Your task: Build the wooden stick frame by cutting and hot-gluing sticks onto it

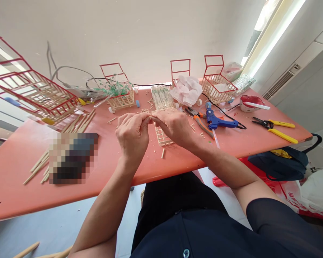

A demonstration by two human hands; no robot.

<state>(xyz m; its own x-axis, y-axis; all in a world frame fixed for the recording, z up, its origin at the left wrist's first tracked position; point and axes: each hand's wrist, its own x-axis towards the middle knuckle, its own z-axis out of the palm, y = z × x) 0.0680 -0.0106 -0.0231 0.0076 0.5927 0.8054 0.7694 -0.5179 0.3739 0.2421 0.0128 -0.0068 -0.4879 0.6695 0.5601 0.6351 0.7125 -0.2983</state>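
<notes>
My left hand [132, 133] and my right hand [173, 123] meet at the fingertips above the pink table. Both are closed in a pinch, and whatever lies between the fingers is hidden. Just below them sits a small lattice of wooden sticks [163, 139], partly covered by my right hand. A short stick piece [163, 153] lies in front of the lattice. Behind my hands is a clear bag of short sticks [163, 98]. Close to my right hand, orange-handled pliers [204, 126] rest beside a blue glue gun [218, 120].
Small stick carts with red handles stand at the back, including one with green-tipped wrapping [121, 96] and another basket cart [219, 87]. Long sticks [79, 122] and a pixelated dark object [76, 157] lie left. Yellow-handled pliers [274, 127] and a red-stained cup [250, 104] are right.
</notes>
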